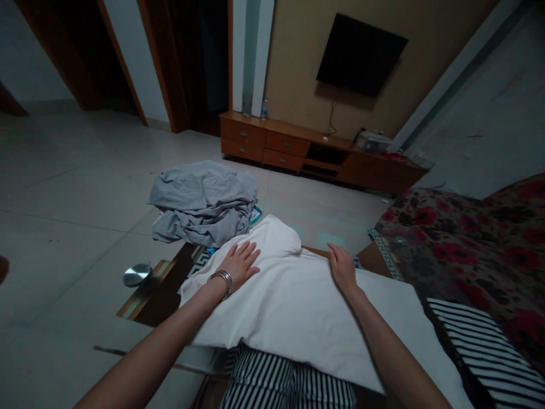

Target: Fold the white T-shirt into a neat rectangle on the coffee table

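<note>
A white cloth (293, 309), perhaps a garment, is spread over a low table and reaches toward my lap. My left hand (239, 268), with silver bangles at the wrist, lies flat on its left part, fingers apart. At the cloth's far edge is my right hand (343, 268), turned on its side with the fingers stretched forward; some of them are hidden from view. Neither hand grips the cloth. Just beyond my left hand, a heap of grey clothing (204, 196) sits crumpled at the table's far left.
A round shiny metal object (137, 275) stands at the table's left corner. To the right are a flowered sofa (443, 233) and black-and-white striped fabric (485, 346). A wooden TV cabinet (283, 150) runs along the wall beneath a television (361, 55).
</note>
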The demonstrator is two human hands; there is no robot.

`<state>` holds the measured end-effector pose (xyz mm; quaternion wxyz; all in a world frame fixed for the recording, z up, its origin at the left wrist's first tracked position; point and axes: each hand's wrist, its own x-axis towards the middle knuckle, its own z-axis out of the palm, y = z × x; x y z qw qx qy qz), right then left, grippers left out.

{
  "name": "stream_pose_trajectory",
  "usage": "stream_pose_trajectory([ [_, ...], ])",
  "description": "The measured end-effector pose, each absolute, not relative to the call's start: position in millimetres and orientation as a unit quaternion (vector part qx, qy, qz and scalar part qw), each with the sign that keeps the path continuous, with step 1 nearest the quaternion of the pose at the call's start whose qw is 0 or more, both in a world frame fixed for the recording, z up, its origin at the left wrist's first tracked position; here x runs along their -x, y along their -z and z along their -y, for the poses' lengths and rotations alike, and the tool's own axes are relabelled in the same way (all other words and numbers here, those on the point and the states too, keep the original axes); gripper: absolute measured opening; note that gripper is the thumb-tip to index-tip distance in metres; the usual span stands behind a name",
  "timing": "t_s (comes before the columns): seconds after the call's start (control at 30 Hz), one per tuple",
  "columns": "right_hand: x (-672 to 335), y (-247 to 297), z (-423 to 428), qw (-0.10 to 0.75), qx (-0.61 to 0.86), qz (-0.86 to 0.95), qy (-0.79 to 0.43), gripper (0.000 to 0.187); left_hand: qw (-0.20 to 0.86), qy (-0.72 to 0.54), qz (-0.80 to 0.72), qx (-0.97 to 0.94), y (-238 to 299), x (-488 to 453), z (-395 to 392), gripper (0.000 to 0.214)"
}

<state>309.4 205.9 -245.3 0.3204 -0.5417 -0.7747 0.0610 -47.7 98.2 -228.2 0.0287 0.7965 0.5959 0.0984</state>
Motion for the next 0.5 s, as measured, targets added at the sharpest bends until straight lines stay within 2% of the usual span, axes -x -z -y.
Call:
stream_pose_trajectory([
  [0.1,-352.1,263.0,-181.7,0.238,0.539,0.806,-0.056,0.043,0.029,-0.09,-0.599,-0.795,224.7,40.9,-90.7,0.051],
  [0.23,-378.4,269.5,-163.2,0.208,0.531,0.82,-0.047,0.044,0.022,-0.08,-0.587,-0.805,221.6,31.5,-69.5,0.054],
  [0.4,-356.0,240.0,-151.3,0.181,0.571,0.8,-0.018,0.04,0.027,-0.039,-0.592,-0.804,216.1,27.5,-59.4,0.056],
  [0.5,-311.0,211.8,-154.9,0.157,0.611,0.775,-0.043,0.043,0.018,-0.036,-0.588,-0.808,205.4,14.0,-73.0,0.051],
])
